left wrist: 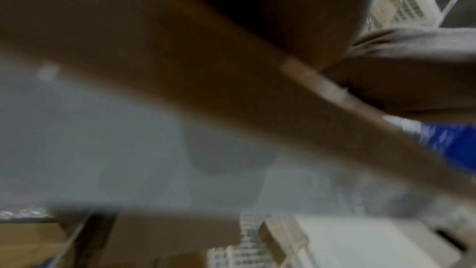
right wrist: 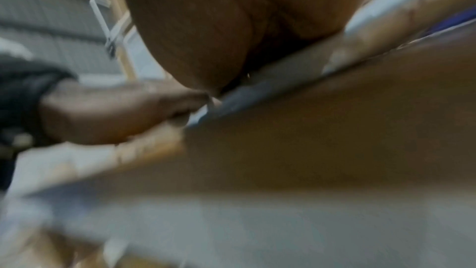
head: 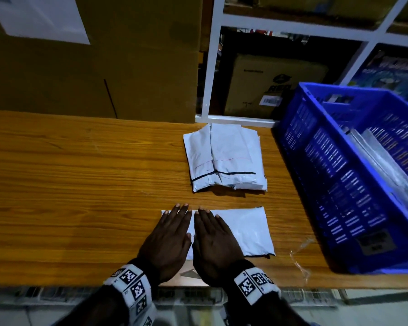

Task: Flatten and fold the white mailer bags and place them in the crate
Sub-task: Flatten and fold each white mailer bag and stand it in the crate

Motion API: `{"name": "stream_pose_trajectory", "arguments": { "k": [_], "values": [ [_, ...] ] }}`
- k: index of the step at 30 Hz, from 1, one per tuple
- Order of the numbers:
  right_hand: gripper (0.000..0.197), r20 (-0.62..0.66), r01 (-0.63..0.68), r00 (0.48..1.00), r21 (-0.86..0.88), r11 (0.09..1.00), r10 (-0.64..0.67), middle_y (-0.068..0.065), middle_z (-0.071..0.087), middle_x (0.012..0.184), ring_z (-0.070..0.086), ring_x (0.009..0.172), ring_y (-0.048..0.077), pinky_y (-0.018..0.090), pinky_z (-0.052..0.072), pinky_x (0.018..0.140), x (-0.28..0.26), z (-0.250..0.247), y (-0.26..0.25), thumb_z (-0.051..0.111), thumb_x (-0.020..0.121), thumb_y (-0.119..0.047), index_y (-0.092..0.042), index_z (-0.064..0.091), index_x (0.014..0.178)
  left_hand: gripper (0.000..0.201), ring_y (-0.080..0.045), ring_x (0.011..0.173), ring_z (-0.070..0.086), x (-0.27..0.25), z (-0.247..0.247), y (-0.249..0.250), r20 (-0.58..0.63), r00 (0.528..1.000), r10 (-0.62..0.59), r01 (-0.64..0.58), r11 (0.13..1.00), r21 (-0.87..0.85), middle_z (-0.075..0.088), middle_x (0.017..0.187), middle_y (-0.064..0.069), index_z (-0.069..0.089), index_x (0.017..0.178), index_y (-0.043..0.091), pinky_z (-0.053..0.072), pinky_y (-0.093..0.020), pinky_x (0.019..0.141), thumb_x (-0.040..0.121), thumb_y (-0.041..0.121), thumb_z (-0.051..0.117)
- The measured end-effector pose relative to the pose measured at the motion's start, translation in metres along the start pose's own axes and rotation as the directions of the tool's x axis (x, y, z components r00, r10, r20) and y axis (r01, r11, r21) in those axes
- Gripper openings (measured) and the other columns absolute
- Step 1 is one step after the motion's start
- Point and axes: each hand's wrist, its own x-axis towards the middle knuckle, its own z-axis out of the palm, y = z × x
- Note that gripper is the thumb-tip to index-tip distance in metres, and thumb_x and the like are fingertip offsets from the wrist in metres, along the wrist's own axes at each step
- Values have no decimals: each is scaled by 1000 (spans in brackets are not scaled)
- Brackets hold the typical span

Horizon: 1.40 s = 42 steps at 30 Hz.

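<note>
A white mailer bag (head: 247, 229) lies flat near the front edge of the wooden table (head: 68, 184). Both hands press on its left half, palms down with straight fingers: the left hand (head: 172, 231) over its left end, the right hand (head: 210, 234) beside it. A stack of folded white mailer bags (head: 226, 158) sits further back on the table. The blue plastic crate (head: 339, 175) stands tilted at the right, with pale bags showing inside. Both wrist views are blurred; the right wrist view shows a palm (right wrist: 206, 27) on the bag's edge (right wrist: 257, 87).
A large cardboard box (head: 92, 62) stands behind the table at the left. White shelving (head: 212, 67) with boxes is behind at the right. A scrap of clear plastic (head: 299, 257) lies by the crate's near corner. Bare tabletop stretches to the left.
</note>
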Motion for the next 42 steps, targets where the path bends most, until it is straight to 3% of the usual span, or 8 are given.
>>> {"name": "stream_pose_trajectory", "arguments": {
  "k": [5, 8, 11, 16, 23, 27, 31, 42],
  "values": [
    [59, -22, -70, 997, -89, 994, 68, 20, 46, 144, 42, 136, 33, 47, 22, 110, 1, -15, 6, 37, 90, -32, 2, 52, 136, 54, -27, 138, 39, 10, -12, 5, 21, 999, 43, -43, 999, 33, 43, 148, -12, 49, 139, 4, 22, -41, 108, 94, 29, 29],
    [56, 5, -107, 994, -110, 988, 109, 19, 48, 144, 43, 136, 32, 48, 21, 109, 0, -17, 16, 32, 94, -33, 0, 54, 134, 58, -25, 139, 37, 18, -10, 15, 81, 996, 25, -28, 999, 32, 44, 148, -10, 52, 138, 8, 22, -44, 107, 102, 33, 14],
    [59, 16, -131, 991, -113, 985, 134, 16, 40, 150, 35, 141, 29, 47, 19, 111, -5, -15, 24, 15, 102, -33, -2, 49, 139, 61, -21, 143, 30, 19, -2, 21, 107, 994, -8, 6, 1000, 20, 39, 152, -7, 49, 141, 14, 20, -46, 110, 103, 41, 10],
    [58, -5, -143, 990, -78, 987, 144, 14, 27, 157, 20, 147, 26, 47, 17, 116, -9, -10, 24, 18, 102, -34, -2, 37, 146, 57, -18, 148, 15, 17, 0, 21, 67, 998, 1, -1, 1000, -6, 21, 160, -1, 32, 151, 22, 14, -47, 115, 103, 49, 19],
    [56, 23, -100, 995, -37, 994, 101, 18, 42, 148, 40, 138, 32, 44, 22, 111, -8, -13, 34, 35, 93, -31, 1, 52, 135, 58, -20, 144, 28, 19, 2, 19, 113, 994, 6, -9, 1000, 25, 31, 156, -3, 43, 145, 20, 18, -48, 110, 102, 46, 16],
    [64, 34, -223, 974, -19, 975, 223, 21, 50, 141, 47, 131, 34, 45, 24, 108, -12, -25, 44, 13, 101, -35, 2, 55, 132, 55, -22, 144, 29, 26, -4, 24, 99, 993, 68, -72, 997, 38, 33, 154, -6, 42, 145, 15, 18, -51, 109, 98, 38, 23],
    [64, 46, -245, 968, -7, 969, 245, 18, 48, 144, 47, 133, 31, 42, 23, 109, -23, -25, 40, 9, 102, -33, -1, 51, 136, 60, -22, 143, 31, 34, -3, 39, 115, 988, 99, -101, 995, 10, 39, 151, -7, 44, 144, 12, 19, -49, 110, 102, 38, 9],
    [60, 10, -319, 947, -14, 947, 320, 11, 26, 157, 18, 147, 26, 49, 14, 115, -34, -21, 47, 16, 103, -40, -5, 37, 148, 56, -17, 143, 29, 32, 4, 49, 99, 991, 95, -96, 995, 5, 37, 152, -1, 41, 147, 18, 19, -49, 112, 102, 44, 19]
  ]
}}
